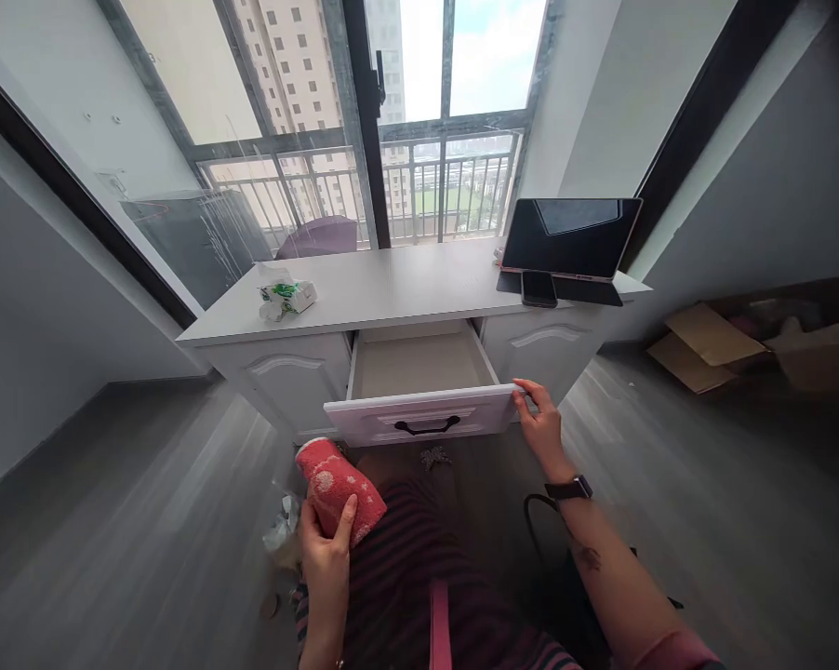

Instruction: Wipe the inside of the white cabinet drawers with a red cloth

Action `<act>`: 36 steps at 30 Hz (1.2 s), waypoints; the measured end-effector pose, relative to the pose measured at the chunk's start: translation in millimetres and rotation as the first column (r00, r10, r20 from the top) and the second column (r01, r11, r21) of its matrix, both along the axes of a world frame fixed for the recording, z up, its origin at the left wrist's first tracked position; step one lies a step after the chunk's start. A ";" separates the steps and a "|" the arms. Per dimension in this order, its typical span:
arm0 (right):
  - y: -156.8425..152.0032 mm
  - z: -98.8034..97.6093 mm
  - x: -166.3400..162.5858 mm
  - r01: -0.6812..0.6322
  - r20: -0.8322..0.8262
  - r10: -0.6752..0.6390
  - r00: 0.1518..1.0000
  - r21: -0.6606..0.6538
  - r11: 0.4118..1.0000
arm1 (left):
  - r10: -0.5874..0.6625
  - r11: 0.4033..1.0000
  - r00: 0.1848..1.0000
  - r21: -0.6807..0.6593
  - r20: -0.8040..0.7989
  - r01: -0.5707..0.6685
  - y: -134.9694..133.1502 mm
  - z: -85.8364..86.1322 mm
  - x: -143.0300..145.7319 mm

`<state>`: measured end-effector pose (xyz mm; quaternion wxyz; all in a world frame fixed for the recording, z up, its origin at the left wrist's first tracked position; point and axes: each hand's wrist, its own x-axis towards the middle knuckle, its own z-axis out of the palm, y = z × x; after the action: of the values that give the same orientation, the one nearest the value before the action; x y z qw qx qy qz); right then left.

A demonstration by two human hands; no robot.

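Observation:
My left hand [326,554] grips a rolled red towel with white dots [336,486], held low in front of the desk. My right hand [541,428] rests its fingers on the right end of the white drawer front [419,414], which has a black handle [426,428]. The drawer [419,363] is pulled out from the middle of the white desk [392,288], and its inside looks bare. A dark smartwatch [568,488] sits on my right wrist.
A tablet [569,237] stands propped on the desk's right end with a phone [538,288] lying before it. A tissue pack [286,298] lies on the left. Cardboard boxes [705,344] sit on the floor at right. Crumpled plastic [284,530] lies by my left hand.

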<state>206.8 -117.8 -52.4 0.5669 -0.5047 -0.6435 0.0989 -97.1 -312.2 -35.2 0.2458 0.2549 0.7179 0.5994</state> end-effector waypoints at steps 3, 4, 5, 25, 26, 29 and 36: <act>-0.8 7.8 -1.0 0.069 0.156 -0.076 0.985 0.047 0.996 | 0.135 0.990 0.851 0.034 -0.507 -0.137 30.6 0.7 -4.5; -0.8 10.7 -1.3 0.101 0.226 -0.113 0.967 0.064 0.993 | 0.157 0.986 0.786 0.057 -0.598 -0.154 43.9 0.8 -5.6; -0.6 13.3 -1.7 0.124 0.293 -0.141 0.946 0.077 0.989 | 0.151 0.987 0.743 0.062 -0.652 -0.146 57.9 0.0 -5.4; -0.5 16.2 -12.3 0.063 0.231 -0.069 0.970 0.031 0.998 | -0.049 0.999 0.587 -0.045 -0.808 0.021 145.3 -52.5 74.3; 0.2 16.3 -11.8 0.064 0.227 -0.068 0.972 0.025 0.998 | -0.063 0.998 0.572 -0.046 -0.818 0.044 147.2 -53.9 81.4; 3.4 16.3 -9.3 0.063 0.230 -0.061 0.971 -0.002 0.998 | -0.043 0.994 0.485 0.009 -0.873 0.105 151.2 -51.7 98.9; 6.4 23.9 -1.4 -0.010 0.209 0.020 0.978 -0.047 0.999 | -0.125 0.944 0.280 -0.027 -0.952 0.329 162.2 -57.7 144.8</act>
<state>205.4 -111.4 -28.5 0.4835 -0.5202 -0.7011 0.0640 47.7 -150.0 -92.9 -0.1595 0.6759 0.6253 0.3559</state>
